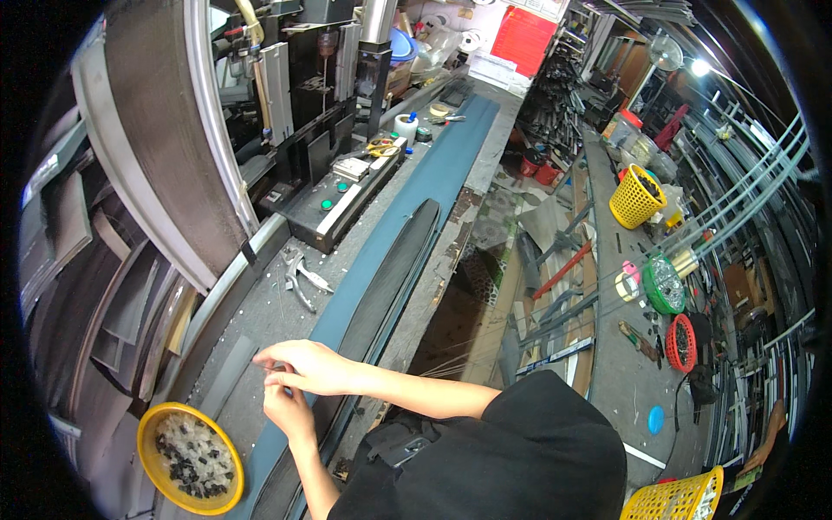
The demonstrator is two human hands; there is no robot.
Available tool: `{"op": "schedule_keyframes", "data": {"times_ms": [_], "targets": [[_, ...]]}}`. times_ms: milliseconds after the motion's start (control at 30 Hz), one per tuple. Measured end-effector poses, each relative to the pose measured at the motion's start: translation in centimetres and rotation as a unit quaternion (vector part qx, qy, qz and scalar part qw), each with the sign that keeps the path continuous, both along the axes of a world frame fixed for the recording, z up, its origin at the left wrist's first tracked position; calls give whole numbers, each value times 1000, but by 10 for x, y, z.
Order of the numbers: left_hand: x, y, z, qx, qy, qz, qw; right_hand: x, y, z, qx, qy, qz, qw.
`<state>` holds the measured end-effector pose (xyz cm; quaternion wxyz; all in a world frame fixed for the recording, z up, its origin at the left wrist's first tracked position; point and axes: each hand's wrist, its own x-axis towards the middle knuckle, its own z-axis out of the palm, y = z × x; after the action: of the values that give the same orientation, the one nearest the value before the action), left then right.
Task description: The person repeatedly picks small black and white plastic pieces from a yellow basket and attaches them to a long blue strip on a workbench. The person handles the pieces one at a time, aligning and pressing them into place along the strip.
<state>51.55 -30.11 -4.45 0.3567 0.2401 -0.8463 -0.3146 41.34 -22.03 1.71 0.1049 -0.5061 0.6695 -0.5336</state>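
Both hands meet above the workbench (260, 325), over the edge of a long blue-grey strip (407, 186). My right hand (305, 366) reaches in from the right, its fingers bent and drawn together at the tips. Just below it, my left hand (288, 411) is closed, thumb and fingers pinched against the right fingers. Whatever they hold is too small or hidden to make out. A flat grey strip (230, 374) lies beside the fingertips. Near my left hand stands a yellow bowl (236, 472) with black and clear small pieces. Dark long profiles (390, 273) lie along the blue-grey strip.
Metal pliers (303, 279) lie beyond my hands. Farther back are a black box with green buttons (334, 208), yellow-handled scissors (381, 147) and a white bottle (405, 127). On the right-hand bench stand yellow (637, 198), green (664, 284) and red (681, 343) baskets.
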Motion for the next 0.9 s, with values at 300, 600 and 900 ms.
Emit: {"op": "schedule_keyframes", "data": {"times_ms": [300, 600, 900], "targets": [[5, 3, 3, 253, 23, -131, 958, -23, 15, 51, -273, -146, -47, 950], [28, -26, -2, 246, -32, 29, 968, -129, 137, 112, -477, -201, -230, 824], [-22, 18, 24, 221, 90, -348, 907, -186, 158, 159, -470, -286, 91, 830]]}}
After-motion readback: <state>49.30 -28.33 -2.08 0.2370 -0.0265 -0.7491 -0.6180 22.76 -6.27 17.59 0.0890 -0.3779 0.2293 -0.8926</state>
